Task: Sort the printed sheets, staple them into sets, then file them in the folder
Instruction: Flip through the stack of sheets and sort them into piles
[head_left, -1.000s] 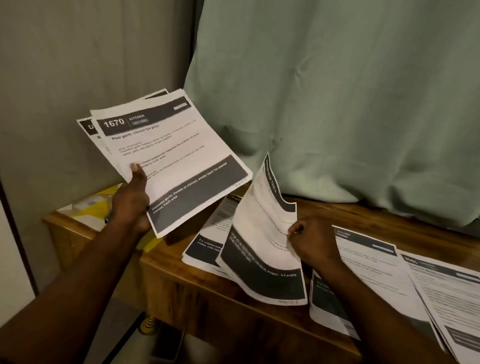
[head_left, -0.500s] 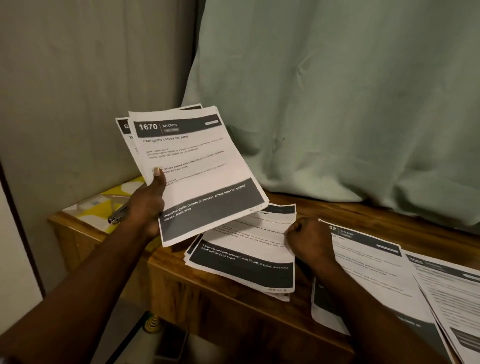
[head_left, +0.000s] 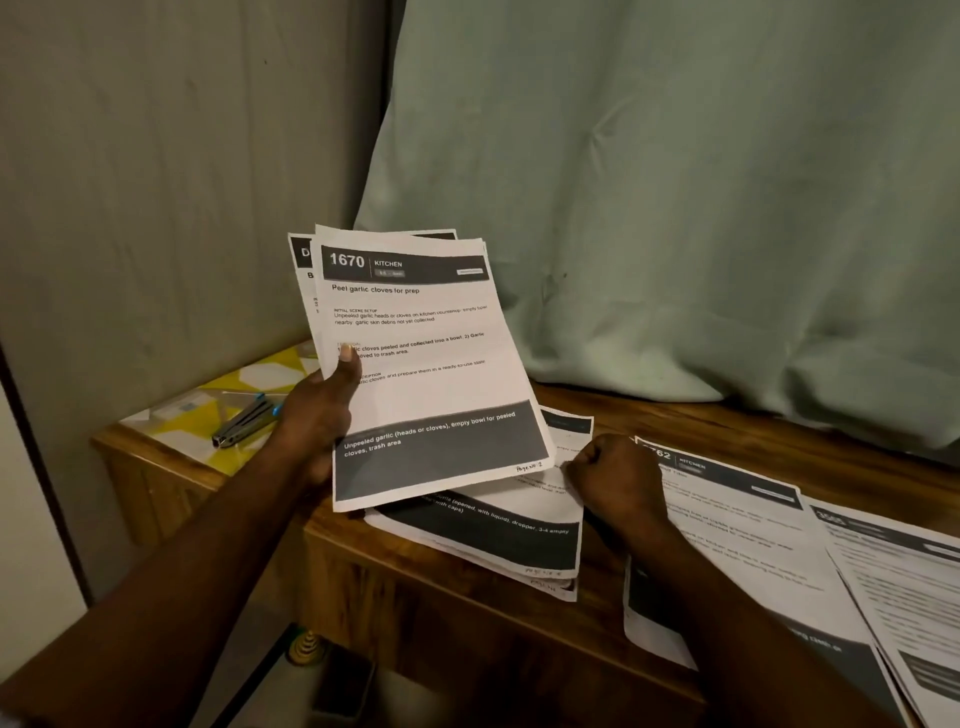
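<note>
My left hand (head_left: 317, 421) grips a fanned bunch of printed sheets (head_left: 421, 364) by the left edge, thumb on top. It is raised over the table, and its front page reads "1670 KITCHEN, Peel garlic cloves for prep". Below it a pile of sheets (head_left: 498, 535) lies flat on the wooden table (head_left: 441, 623). My right hand (head_left: 618, 478) is curled at that pile's right edge and pinches the top sheet. A grey stapler (head_left: 244, 423) lies at the far left on a yellow and white patterned flat thing (head_left: 260, 379), possibly the folder.
To the right lie two more piles: a sheet headed "762" (head_left: 737, 545) under my right forearm, and another pile (head_left: 909, 587) at the frame's edge. A green curtain (head_left: 675, 208) hangs behind the table, and a bare wall stands at the left.
My right hand has laid the sheet it lifted flat onto the pile. My left hand has brought its bunch right and lower, over that pile.
</note>
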